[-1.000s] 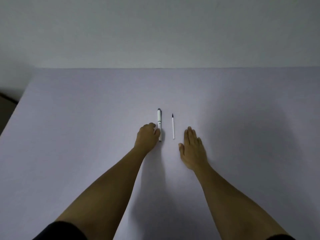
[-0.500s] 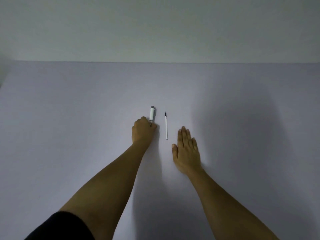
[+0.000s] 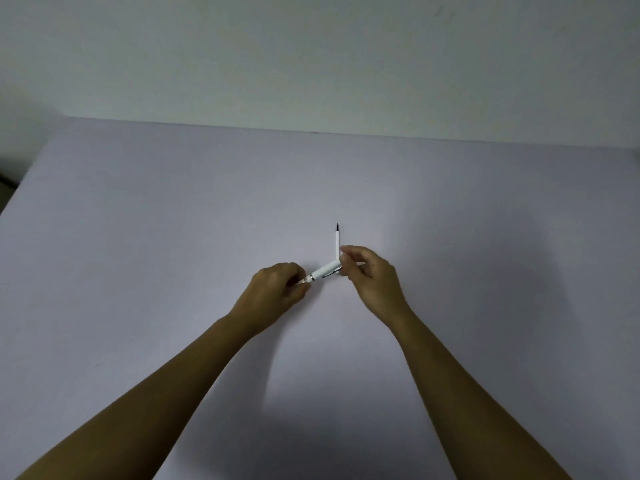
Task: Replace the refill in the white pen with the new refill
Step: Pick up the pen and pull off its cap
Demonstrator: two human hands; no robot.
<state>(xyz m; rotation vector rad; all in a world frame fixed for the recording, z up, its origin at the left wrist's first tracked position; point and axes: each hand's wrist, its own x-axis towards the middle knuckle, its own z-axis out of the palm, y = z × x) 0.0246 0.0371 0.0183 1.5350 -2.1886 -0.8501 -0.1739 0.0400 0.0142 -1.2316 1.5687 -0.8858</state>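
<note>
The white pen [image 3: 325, 271] is held slanted just above the table, between both hands. My left hand [image 3: 277, 292] is closed around its lower left end. My right hand [image 3: 370, 275] pinches its upper right end with the fingertips. The new refill [image 3: 337, 242], a thin white rod with a dark tip pointing away from me, lies on the table right behind the pen. Its near end is hidden behind the pen and my right fingers.
The pale grey table [image 3: 173, 237] stretches wide on both sides. Its back edge meets a plain wall [image 3: 311, 64]. The table's left edge [image 3: 31, 174] shows at the far left.
My left hand has lifted the pen off the table and turned it slantwise. My right hand rose from lying flat and took the pen's other end. The refill has stayed in place.
</note>
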